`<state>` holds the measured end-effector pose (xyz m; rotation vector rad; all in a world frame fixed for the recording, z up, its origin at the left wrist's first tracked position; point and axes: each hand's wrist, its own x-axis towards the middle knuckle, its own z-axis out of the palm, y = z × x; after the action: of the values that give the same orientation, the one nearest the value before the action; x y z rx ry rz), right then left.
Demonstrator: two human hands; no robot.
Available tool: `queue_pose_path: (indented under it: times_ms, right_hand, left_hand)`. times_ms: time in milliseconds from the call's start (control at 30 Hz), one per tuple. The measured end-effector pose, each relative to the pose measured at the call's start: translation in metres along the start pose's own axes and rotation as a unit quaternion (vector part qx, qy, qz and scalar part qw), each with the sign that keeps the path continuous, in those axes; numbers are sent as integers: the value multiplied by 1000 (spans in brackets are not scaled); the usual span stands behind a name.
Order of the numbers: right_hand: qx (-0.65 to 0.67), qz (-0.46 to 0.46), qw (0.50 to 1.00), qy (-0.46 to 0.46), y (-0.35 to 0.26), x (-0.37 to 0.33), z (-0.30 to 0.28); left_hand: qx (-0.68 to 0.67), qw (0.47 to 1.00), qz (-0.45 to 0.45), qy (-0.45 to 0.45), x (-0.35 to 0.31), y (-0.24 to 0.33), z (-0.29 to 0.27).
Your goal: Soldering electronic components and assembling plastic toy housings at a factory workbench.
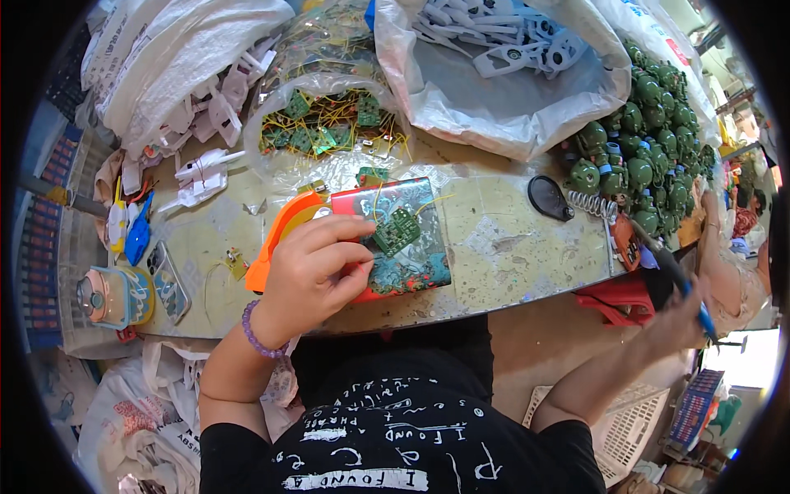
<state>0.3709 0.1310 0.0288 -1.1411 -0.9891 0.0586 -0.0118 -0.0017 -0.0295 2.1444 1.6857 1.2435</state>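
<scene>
My left hand [317, 263] is closed, fingertips drawn together at the left corner of a green circuit board [398, 232]. Whatever it pinches, if anything, is too small to make out. Thin yellow wires rise from the board, which lies over a flat red-and-dark box [428, 263]. Partly hidden behind that hand is a curved orange object [284, 235]. Far to the right, my right hand [691, 317] grips a soldering iron [671, 267] with a dark and blue handle. The iron's front end is beside a coiled spring holder [594, 205].
A clear bag of wired circuit boards [329, 123] lies at the back. Beside it stands a white sack [502, 115] with white plastic parts. Green round parts [646, 156] are heaped at right. Left are a phone [169, 280], a jar [115, 296] and blue cutters [140, 229]. Another person's arm [716, 263] shows far right.
</scene>
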Motion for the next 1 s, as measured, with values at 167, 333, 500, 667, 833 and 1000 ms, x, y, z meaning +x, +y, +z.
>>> queue_pose_path:
  times_ms: [167,333,500,667,833,1000]
  right_hand:
    - [190,-173,942,-213,33,-67,-39]
    - [262,-228,792,-503,-18,-105,-8]
    - [277,-257,742,-553,-26,-120,1]
    - [290,-298,726,-548,-31,-134,8]
    - [292,-316,730,-532,-32,-141,14]
    - [297,-328,726,-527,-33,-144,17]
  left_hand:
    - [49,997,64,-20,4,2,3]
    - [65,997,42,11,1,4,7]
    - [71,996,45,7,2,5,9]
    - [71,997,44,7,1,4,9]
    - [68,997,39,5,0,3,9]
    - [70,997,33,2,0,4,8]
